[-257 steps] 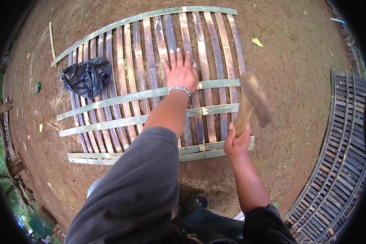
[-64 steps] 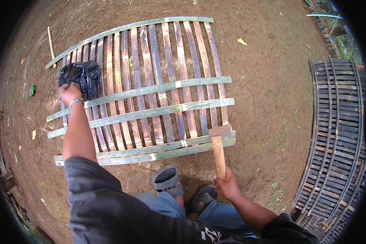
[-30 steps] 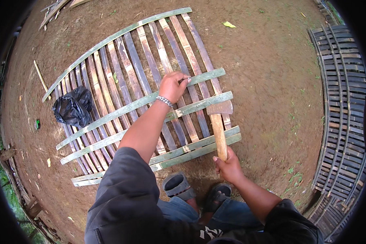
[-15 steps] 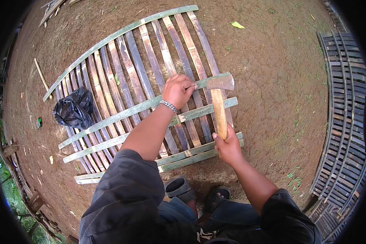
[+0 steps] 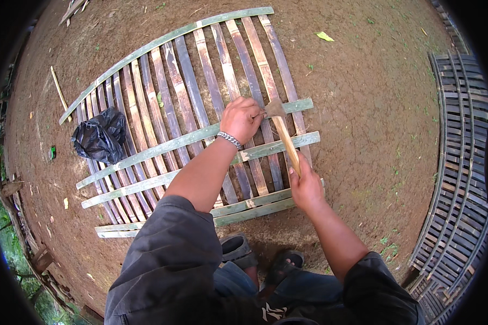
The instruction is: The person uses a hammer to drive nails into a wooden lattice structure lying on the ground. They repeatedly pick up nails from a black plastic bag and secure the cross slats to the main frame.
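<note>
My right hand [image 5: 307,187] is wrapped round the wooden handle of a hatchet [image 5: 286,138]. Its metal head is over a green bamboo crosspiece [image 5: 184,140], right beside the fingertips of my left hand [image 5: 241,118]. The left fingers are pinched together low over that crosspiece; whatever is between them is too small to make out. Under both hands lies a panel of dark and pale bamboo slats [image 5: 174,86], spaced apart and crossed by several green strips. My left forearm reaches over the near strips and hides part of them.
A crumpled black plastic bag [image 5: 98,135] rests on the panel's left side. Another slatted bamboo structure [image 5: 461,151] stands along the right. My sandalled feet [image 5: 238,250] are at the panel's near edge. Loose sticks [image 5: 58,93] and a yellow leaf [image 5: 324,36] lie on the brown soil.
The hatchet head has come down and left, to my left fingertips, and its handle now slants. My left hand stays pinched at the same crosspiece; the view has shifted slightly.
</note>
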`<state>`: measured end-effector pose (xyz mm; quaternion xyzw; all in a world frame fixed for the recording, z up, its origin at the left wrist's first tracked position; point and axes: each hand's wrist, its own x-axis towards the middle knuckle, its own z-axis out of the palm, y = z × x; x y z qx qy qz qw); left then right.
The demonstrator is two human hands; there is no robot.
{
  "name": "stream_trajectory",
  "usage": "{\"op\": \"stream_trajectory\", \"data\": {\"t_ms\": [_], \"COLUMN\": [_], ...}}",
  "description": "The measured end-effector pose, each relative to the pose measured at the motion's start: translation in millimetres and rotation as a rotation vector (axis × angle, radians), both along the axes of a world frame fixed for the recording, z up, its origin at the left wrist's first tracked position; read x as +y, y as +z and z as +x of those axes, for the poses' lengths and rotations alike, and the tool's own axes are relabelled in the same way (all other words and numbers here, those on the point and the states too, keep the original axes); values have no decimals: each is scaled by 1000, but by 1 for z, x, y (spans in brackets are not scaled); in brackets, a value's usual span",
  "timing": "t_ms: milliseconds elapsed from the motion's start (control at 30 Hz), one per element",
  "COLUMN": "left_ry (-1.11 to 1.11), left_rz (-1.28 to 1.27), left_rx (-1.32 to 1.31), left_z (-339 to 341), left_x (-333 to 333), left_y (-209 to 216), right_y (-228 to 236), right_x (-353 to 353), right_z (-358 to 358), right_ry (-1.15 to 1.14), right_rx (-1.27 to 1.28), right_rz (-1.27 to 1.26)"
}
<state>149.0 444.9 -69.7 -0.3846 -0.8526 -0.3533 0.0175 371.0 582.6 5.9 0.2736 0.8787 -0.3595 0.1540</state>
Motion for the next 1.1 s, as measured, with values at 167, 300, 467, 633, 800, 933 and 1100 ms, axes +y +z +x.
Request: {"op": "stream_trajectory", "data": {"t_ms": [167, 300, 467, 633, 800, 933, 1100], "left_ry": [-1, -6, -9, -11, -13, -17, 3], "left_rz": [-2, -34, -10, -54, -10, -53, -36], "left_rx": [3, -3, -12, -2, -5, 4, -21], "left_z": [1, 1, 1, 1, 1, 2, 2], "left_x": [0, 0, 1, -2, -2, 0, -2], "left_y": [-2, -1, 1, -1, -1, -1, -2], "right_y": [1, 0, -3, 2, 0, -7, -23], "right_x": [-1, 6, 0, 4, -2, 5, 9], "right_z": [4, -1, 6, -2, 3, 1, -15], "right_ry": [-64, 20, -59, -3, -73, -59, -277], "right_rx": [178, -10, 218, 14, 203, -9, 328], "right_rz": [-12, -16, -8, -23, -31, -49, -133]}}
